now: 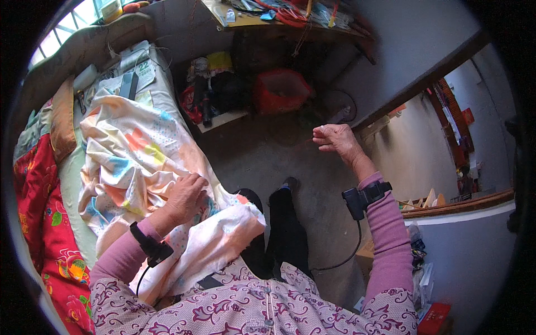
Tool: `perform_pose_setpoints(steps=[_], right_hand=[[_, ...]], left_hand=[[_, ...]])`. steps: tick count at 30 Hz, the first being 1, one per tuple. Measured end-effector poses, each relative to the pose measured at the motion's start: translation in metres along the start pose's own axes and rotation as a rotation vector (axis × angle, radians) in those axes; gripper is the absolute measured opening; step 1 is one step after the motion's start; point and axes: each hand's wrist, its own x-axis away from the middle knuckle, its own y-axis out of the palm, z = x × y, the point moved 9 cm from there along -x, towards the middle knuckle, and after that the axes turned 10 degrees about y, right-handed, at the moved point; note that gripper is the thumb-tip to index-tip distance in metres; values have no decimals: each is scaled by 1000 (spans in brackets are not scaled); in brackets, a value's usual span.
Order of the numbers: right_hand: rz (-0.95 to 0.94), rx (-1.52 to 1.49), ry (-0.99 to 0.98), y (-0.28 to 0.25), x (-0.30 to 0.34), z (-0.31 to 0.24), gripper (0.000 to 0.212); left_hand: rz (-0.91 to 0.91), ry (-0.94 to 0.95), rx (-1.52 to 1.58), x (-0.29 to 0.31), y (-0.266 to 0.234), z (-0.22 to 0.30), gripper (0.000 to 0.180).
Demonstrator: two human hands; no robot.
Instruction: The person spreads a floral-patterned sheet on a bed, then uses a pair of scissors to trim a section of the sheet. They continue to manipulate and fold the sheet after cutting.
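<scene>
Fabric (142, 167), pale with colourful patches, lies rumpled on the bed (72, 190) and spills toward you. Your left hand (181, 200) rests on it, fingers bent, grip unclear. Your right hand (338, 140), raised well apart, curls its fingers; whether around anything, I cannot tell.

Head view: worn fisheye, facing down and forward.
Looks from above the patterned top (223, 308), closest at lower edge; left hand (185, 196) and right hand (338, 140) near, floor (237, 153) farther off.
</scene>
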Motion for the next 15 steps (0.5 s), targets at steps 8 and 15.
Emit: perform_pose_setpoints(steps=[8,15], right_hand=[[33,487,-338,20,-29,-42,25],[98,492,-212,9,-78,-50,17]], left_hand=[[100,26,58,-11,-8,-22,27],[122,33,74,-14,-6,-43,27]])
